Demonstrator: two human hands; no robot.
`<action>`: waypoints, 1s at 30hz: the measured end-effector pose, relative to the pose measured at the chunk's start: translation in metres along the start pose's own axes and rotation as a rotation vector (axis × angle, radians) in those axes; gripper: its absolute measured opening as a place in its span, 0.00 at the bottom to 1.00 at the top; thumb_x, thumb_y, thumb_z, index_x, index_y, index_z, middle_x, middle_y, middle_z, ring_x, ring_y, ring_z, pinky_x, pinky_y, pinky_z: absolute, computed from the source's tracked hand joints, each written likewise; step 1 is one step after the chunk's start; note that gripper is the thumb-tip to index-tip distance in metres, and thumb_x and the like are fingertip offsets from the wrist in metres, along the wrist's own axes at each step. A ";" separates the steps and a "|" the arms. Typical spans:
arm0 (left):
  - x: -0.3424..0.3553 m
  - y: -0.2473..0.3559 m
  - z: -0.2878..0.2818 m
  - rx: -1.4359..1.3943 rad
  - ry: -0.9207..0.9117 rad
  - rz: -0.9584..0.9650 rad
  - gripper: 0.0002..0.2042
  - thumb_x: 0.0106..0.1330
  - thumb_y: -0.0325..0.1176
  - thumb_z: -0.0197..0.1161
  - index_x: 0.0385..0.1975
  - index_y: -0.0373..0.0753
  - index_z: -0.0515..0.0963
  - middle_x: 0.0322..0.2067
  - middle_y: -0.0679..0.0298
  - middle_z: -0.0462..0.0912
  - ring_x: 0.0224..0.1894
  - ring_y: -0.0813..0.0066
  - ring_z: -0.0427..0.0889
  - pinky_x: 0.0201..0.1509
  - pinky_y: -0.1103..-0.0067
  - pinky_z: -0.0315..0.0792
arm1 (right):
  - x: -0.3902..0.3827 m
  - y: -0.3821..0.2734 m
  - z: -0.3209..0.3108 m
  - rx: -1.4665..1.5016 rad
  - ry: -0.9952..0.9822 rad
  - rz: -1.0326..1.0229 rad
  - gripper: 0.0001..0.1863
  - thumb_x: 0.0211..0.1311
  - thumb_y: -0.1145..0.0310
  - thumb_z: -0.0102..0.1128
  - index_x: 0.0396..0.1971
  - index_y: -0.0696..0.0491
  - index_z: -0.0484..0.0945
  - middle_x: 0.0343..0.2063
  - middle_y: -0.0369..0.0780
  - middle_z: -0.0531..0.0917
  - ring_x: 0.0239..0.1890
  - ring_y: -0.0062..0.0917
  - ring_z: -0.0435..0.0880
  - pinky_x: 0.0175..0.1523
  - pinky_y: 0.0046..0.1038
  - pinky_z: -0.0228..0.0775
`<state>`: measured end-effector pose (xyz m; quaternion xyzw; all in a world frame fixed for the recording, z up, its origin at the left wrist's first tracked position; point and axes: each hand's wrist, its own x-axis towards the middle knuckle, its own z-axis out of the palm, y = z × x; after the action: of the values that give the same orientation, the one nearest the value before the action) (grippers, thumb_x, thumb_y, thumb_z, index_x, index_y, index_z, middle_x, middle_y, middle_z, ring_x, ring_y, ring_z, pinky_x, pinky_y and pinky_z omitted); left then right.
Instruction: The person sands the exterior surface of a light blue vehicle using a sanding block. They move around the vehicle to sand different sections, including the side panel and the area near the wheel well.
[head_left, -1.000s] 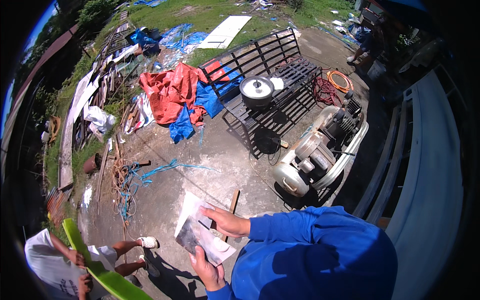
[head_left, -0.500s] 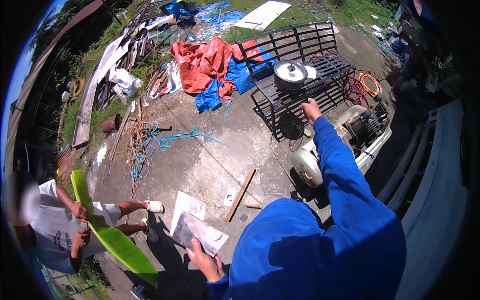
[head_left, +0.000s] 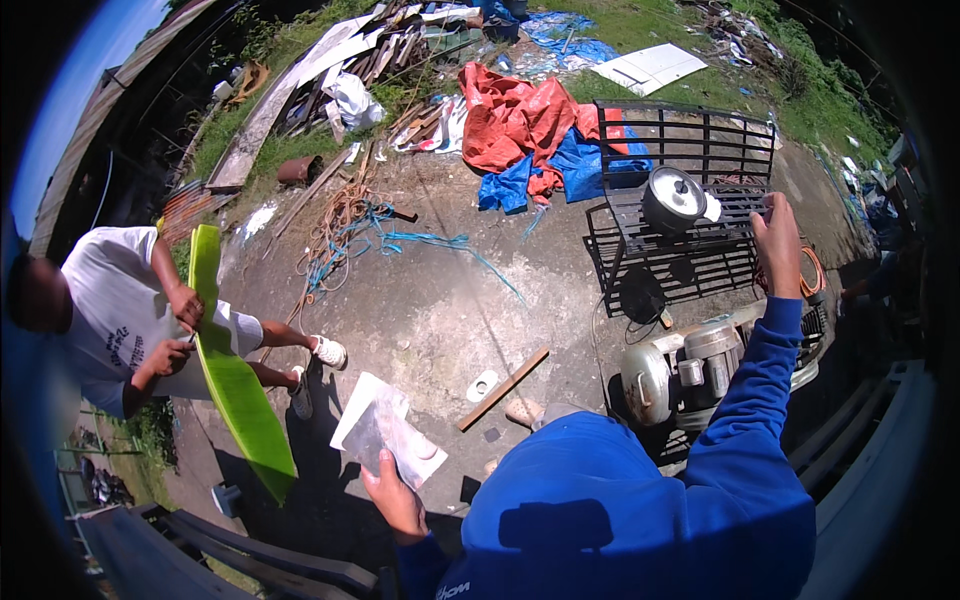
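My left hand [head_left: 397, 497] is closed on pale paper-like sheets [head_left: 394, 434], thumb on top; the upper one carries a greyish picture. Out ahead to the right, my right hand [head_left: 778, 245] is raised with fingers curled. Whether it grips anything small cannot be made out. In the picture it overlaps the right end of a black slatted metal bench [head_left: 725, 150]. On the bench seat sits a dark pot [head_left: 672, 222] with a shiny lid and a pale item at its side. Below my right forearm stands an air compressor [head_left: 648, 385] with a silver tank.
At left a person [head_left: 110, 290] in a white shirt holds a long green banana leaf [head_left: 240, 400]. A wooden stick [head_left: 503, 390] lies by my foot. Blue cord [head_left: 430, 240], an orange tarp [head_left: 515, 120], a blue tarp [head_left: 580, 165] and scrap planks lie farther off.
My view has turned, so the scene sits farther right in the picture. My right hand has moved from in front of the pot to the bench's right end. The left still holds the sheets.
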<state>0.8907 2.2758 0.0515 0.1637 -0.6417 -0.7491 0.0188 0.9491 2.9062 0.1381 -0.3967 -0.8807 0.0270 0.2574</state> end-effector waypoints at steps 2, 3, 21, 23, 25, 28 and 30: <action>0.006 0.000 -0.013 0.050 0.028 0.010 0.18 0.73 0.29 0.56 0.59 0.28 0.68 0.49 0.56 0.79 0.48 0.70 0.79 0.52 0.75 0.73 | 0.027 -0.036 -0.067 -0.094 0.060 -0.129 0.11 0.64 0.67 0.59 0.41 0.54 0.70 0.34 0.46 0.79 0.37 0.44 0.80 0.42 0.41 0.71; 0.008 -0.002 -0.018 0.055 0.039 0.008 0.18 0.73 0.29 0.56 0.58 0.28 0.69 0.49 0.56 0.79 0.48 0.71 0.79 0.53 0.75 0.73 | 0.036 -0.057 -0.093 -0.148 0.073 -0.176 0.10 0.65 0.67 0.59 0.40 0.54 0.71 0.31 0.46 0.79 0.35 0.44 0.80 0.40 0.41 0.70; -0.012 -0.002 -0.009 -0.083 -0.109 -0.085 0.23 0.74 0.33 0.54 0.65 0.30 0.63 0.53 0.52 0.77 0.51 0.62 0.81 0.54 0.69 0.77 | -0.098 -0.162 0.077 0.352 -0.463 -0.570 0.10 0.55 0.67 0.59 0.30 0.58 0.73 0.30 0.50 0.81 0.37 0.49 0.82 0.42 0.46 0.74; -0.027 -0.003 0.009 -0.074 -0.143 -0.161 0.22 0.73 0.34 0.55 0.63 0.30 0.65 0.52 0.53 0.78 0.50 0.64 0.81 0.53 0.70 0.75 | -0.173 -0.137 0.131 0.377 -0.775 -0.422 0.12 0.56 0.64 0.57 0.33 0.59 0.75 0.34 0.54 0.82 0.40 0.52 0.82 0.43 0.49 0.73; -0.030 -0.021 0.010 -0.045 -0.139 -0.223 0.21 0.73 0.35 0.57 0.61 0.30 0.66 0.51 0.53 0.78 0.49 0.66 0.81 0.53 0.72 0.75 | -0.251 -0.106 0.173 0.214 -1.046 -0.293 0.15 0.58 0.61 0.55 0.36 0.59 0.77 0.37 0.55 0.82 0.43 0.52 0.82 0.45 0.48 0.74; -0.031 -0.036 0.013 -0.028 -0.179 -0.305 0.21 0.72 0.35 0.58 0.59 0.30 0.67 0.50 0.54 0.78 0.48 0.67 0.80 0.53 0.73 0.74 | -0.351 -0.040 0.187 0.216 -1.228 -0.105 0.18 0.61 0.60 0.51 0.42 0.58 0.77 0.41 0.56 0.83 0.46 0.52 0.82 0.50 0.49 0.73; -0.031 -0.044 0.017 -0.086 -0.255 -0.347 0.21 0.72 0.34 0.59 0.60 0.30 0.66 0.51 0.54 0.78 0.49 0.66 0.80 0.53 0.72 0.74 | -0.384 -0.007 0.170 0.161 -1.280 0.089 0.21 0.62 0.58 0.49 0.47 0.58 0.76 0.43 0.57 0.82 0.48 0.52 0.82 0.53 0.49 0.72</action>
<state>0.9231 2.3075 0.0182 0.1748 -0.5687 -0.7823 -0.1846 1.0754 2.6546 -0.1736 -0.3176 -0.8380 0.3350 -0.2908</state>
